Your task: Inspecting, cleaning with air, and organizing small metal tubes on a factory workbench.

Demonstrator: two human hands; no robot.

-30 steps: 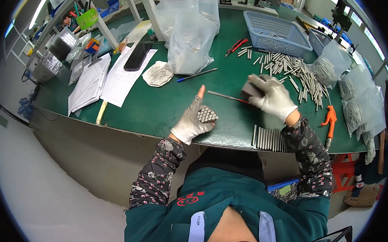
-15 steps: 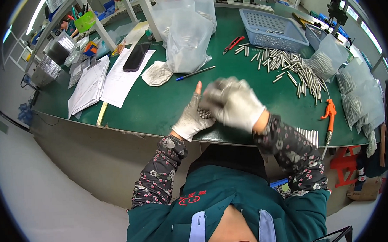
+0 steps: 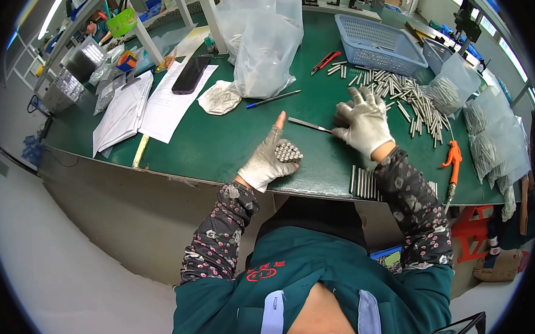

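My left hand (image 3: pixel 266 161), in a pale grey-stained glove, is closed around a tight bundle of short metal pins (image 3: pixel 288 152), their round ends facing up and the thumb raised. To its right my right hand (image 3: pixel 364 122), gloved too, is low over the green table with its fingers bent and apart. A slim flat metal tool (image 3: pixel 309 125) lies between the hands, its narrower end against my right thumb; I see no firm grip on it. Beside my right forearm a row of metal pins (image 3: pixel 364 183) lies at the table's near edge, partly hidden by the sleeve.
A heap of loose pins (image 3: pixel 417 104) spreads at the right, below a blue basket (image 3: pixel 382 51). An orange air gun (image 3: pixel 454 154) and bagged pins (image 3: pixel 487 142) lie farther right. A pen (image 3: pixel 273 99), red-handled cutter (image 3: pixel 325 62), phone (image 3: pixel 191 75) and papers (image 3: pixel 168 108) lie beyond my left hand.
My right hand has moved right, off the pin bundle, and its fingers have spread. The bundle's ends, the flat tool and more of the pin row now show. My left hand has stayed nearly still.
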